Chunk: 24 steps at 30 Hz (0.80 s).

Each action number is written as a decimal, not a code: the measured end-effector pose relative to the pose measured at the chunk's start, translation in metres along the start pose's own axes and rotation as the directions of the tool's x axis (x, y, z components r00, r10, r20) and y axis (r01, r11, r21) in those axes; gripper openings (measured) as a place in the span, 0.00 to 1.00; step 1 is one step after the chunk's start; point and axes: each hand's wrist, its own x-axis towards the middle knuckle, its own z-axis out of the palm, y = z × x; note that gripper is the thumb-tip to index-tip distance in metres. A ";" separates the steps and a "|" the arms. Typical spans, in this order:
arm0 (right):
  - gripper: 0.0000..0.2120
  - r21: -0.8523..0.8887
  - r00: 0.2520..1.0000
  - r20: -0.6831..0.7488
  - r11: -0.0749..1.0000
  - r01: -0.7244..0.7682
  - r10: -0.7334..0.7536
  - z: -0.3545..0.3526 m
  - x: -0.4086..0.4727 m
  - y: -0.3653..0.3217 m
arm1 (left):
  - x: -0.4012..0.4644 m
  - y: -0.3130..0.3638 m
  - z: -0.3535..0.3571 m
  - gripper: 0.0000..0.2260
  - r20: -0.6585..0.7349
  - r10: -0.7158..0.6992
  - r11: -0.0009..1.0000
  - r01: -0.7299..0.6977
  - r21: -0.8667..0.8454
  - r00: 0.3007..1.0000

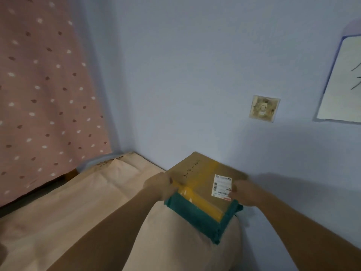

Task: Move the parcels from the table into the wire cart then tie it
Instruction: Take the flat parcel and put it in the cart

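**Parcel gripped both sides, w/ corner of room behind**

Head view: pale blue walls (185, 75) are meeting in a corner behind the parcel (203, 184), w/ a pink spotted curtain (45, 90) hanging to the parcel's left. A yellowed wall socket (264, 108) is sitting above and right of the parcel, and a white sheet (343, 81) is showing further right of that, cut off by the frame edge.

Table covered w/ beige cloth (64, 208) is spreading left of and below the parcel. Parcel is a brown cardboard box w/ yellow tape across the top, a white label (221, 185) on its right part and green tape wrapping the near edges. Can't tell if it's resting on the cloth or lifted just off it.

Left hand (159, 184) is gripping the parcel's left edge, thumb curling over the top, fingers hidden under/behind. Right hand (245, 192) is gripping the right edge, thumb pressing beside the label. Both forearms are reaching in from the bottom of frame.
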 end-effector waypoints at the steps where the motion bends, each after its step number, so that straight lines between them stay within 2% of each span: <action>1: 0.10 0.049 0.998 -0.031 0.998 -0.045 0.047 0.003 0.014 0.005 | 0.019 -0.001 0.002 0.25 -0.029 -0.002 1.000 0.002 -0.002 1.000; 3: 0.11 0.188 0.985 -0.077 0.972 -0.139 0.156 0.009 0.038 0.014 | 0.056 -0.003 0.008 0.35 -0.083 -0.018 1.000 0.018 -0.005 0.996; 5: 0.17 0.324 0.955 -0.050 0.909 -0.262 0.293 0.016 0.053 0.020 | 0.091 -0.005 0.019 0.38 -0.093 -0.081 0.995 0.074 -0.072 0.992; 8: 0.25 0.518 0.875 0.133 0.720 -0.461 0.465 0.031 0.068 0.022 | 0.135 -0.010 0.040 0.37 -0.004 -0.150 0.974 0.147 -0.174 0.989; 10: 0.32 0.619 0.833 0.238 0.583 -0.526 0.499 0.044 0.076 0.024 | 0.157 -0.016 0.055 0.37 0.067 -0.161 0.954 0.173 -0.244 0.985; 12: 0.39 0.692 0.823 0.297 0.485 -0.535 0.485 0.053 0.082 0.022 | 0.171 -0.021 0.068 0.35 0.109 -0.120 0.939 0.149 -0.309 0.987; 14: 0.41 0.742 0.829 0.315 0.426 -0.518 0.461 0.056 0.085 0.018 | 0.178 -0.024 0.076 0.32 0.112 -0.076 0.937 0.110 -0.332 0.991; 18: 0.39 0.805 0.838 0.299 0.352 -0.478 0.456 0.058 0.079 0.016 | 0.174 -0.023 0.072 0.27 0.113 -0.061 0.932 0.097 -0.350 0.992; 21: 0.33 0.842 0.855 0.279 0.316 -0.437 0.437 0.052 0.068 0.013 | 0.164 -0.024 0.053 0.26 0.128 -0.053 0.928 0.096 -0.361 0.990; 23: 0.35 0.876 0.867 0.265 0.270 -0.400 0.422 0.045 0.057 0.011 | 0.150 -0.024 0.036 0.23 0.161 -0.060 0.890 0.126 -0.439 0.985; 24: 0.34 0.895 0.875 0.258 0.240 -0.376 0.410 0.040 0.050 0.011 | 0.141 -0.024 0.027 0.23 0.189 -0.071 0.837 0.161 -0.523 0.979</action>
